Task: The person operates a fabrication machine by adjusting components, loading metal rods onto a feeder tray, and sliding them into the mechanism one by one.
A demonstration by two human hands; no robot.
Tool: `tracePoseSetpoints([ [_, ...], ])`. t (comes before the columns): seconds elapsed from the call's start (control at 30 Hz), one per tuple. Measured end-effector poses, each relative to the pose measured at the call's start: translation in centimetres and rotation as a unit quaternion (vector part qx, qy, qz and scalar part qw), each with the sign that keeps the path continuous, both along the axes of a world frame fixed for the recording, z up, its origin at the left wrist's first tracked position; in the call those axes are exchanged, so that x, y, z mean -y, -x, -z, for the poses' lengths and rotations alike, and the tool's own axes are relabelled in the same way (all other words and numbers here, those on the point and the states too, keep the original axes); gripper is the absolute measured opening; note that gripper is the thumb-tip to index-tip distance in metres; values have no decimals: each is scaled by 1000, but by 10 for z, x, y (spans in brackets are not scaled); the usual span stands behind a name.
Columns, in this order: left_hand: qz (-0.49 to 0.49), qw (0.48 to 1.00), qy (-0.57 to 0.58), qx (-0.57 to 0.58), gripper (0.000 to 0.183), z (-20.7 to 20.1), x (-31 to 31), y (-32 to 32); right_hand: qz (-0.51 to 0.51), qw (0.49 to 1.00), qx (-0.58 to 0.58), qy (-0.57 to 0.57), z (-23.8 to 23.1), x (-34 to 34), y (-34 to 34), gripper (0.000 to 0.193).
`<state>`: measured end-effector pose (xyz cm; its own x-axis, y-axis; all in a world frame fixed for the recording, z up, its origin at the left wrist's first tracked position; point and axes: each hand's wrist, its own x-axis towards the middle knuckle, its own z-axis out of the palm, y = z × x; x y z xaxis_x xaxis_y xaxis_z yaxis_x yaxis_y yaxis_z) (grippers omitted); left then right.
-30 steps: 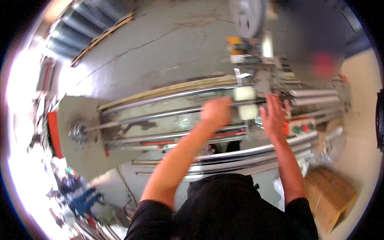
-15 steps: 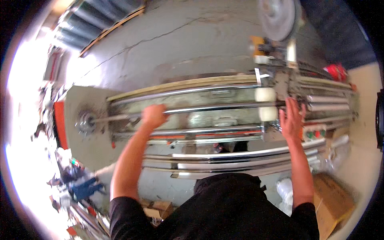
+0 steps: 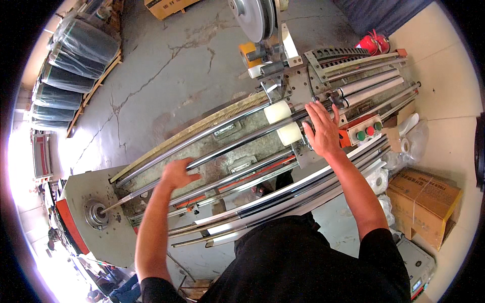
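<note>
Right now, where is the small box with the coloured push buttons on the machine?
In the head view, the orange button box sits on the machine's right part, just right of the right hand and above the long bright rails.

Dark film rolls [image 3: 76, 55] stacked far left; cardboard box [image 3: 423, 198] right; cracked concrete floor [image 3: 166, 65].

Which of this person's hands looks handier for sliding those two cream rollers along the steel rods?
Probably the right hand: it rests spread beside the two cream-coloured plastic rollers. The left hand sits far along the long steel rods, toward the machine's grey end plate.
</note>
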<state>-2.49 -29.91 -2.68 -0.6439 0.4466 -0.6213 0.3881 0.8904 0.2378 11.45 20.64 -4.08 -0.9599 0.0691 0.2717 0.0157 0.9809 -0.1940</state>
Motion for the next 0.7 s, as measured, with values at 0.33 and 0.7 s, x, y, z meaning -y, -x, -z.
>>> tracePoseSetpoints([
  [0.33,53,990,-105,-82,51,2,-250,-28,-24,1000,-8,-15,-1,6,0,54],
  [0.7,-41,984,-1,-171,29,7,5,-27,-28,999,-8,-38,1,3,-2,53],
])
